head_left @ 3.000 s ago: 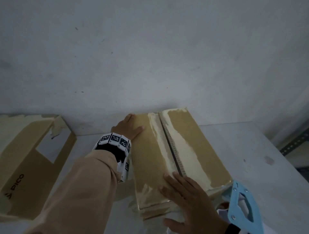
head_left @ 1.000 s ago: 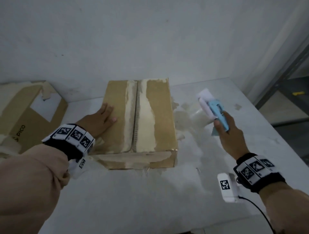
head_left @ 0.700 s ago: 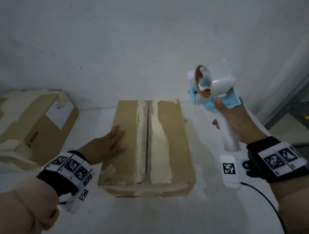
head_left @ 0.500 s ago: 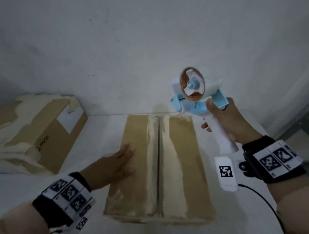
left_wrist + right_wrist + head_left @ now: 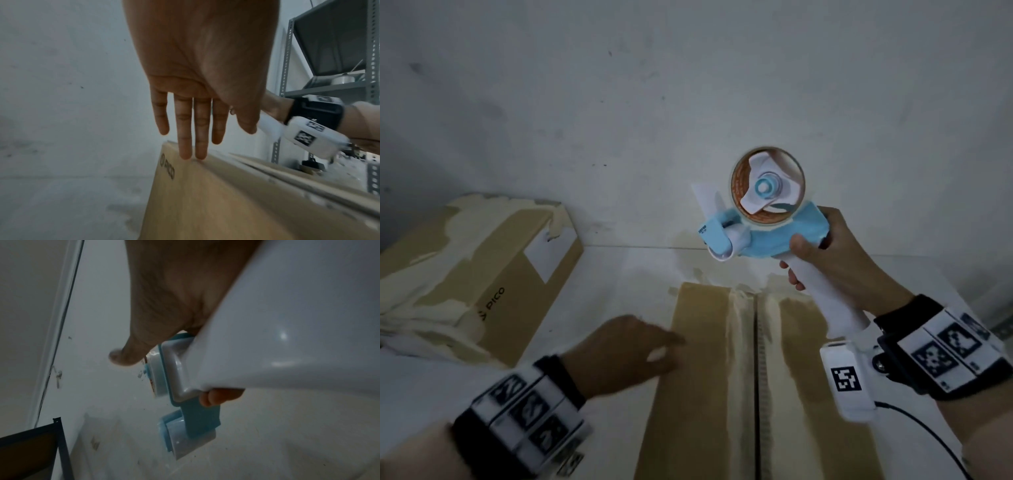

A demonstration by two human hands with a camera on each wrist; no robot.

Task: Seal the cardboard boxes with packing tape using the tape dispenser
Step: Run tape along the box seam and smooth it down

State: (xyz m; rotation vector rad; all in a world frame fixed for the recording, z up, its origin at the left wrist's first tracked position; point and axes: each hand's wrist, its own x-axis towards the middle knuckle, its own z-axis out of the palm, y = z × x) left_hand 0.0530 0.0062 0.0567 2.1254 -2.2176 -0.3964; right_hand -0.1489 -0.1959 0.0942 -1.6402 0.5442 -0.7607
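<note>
A brown cardboard box (image 5: 702, 394) lies in front of me, its two top flaps meeting at a middle seam (image 5: 756, 377) lined with torn pale tape residue. My left hand (image 5: 630, 346) lies with straight fingers on the box's left top edge; the left wrist view shows the fingertips (image 5: 186, 154) touching that edge of the box (image 5: 205, 203). My right hand (image 5: 832, 260) grips the white handle of a blue tape dispenser (image 5: 756, 219), held in the air above the box's far end. The right wrist view shows the dispenser (image 5: 185, 386) from behind.
A second cardboard box (image 5: 465, 274) with torn tape and a white label sits at the left against the white wall (image 5: 688, 85). The white table (image 5: 619, 274) carries both boxes. A grey metal shelf rack (image 5: 329, 65) stands to the right.
My right hand lifted the tape dispenser from the table at the right and brought it up over the box's far end. The left hand slid to the box's left edge. My view moved closer.
</note>
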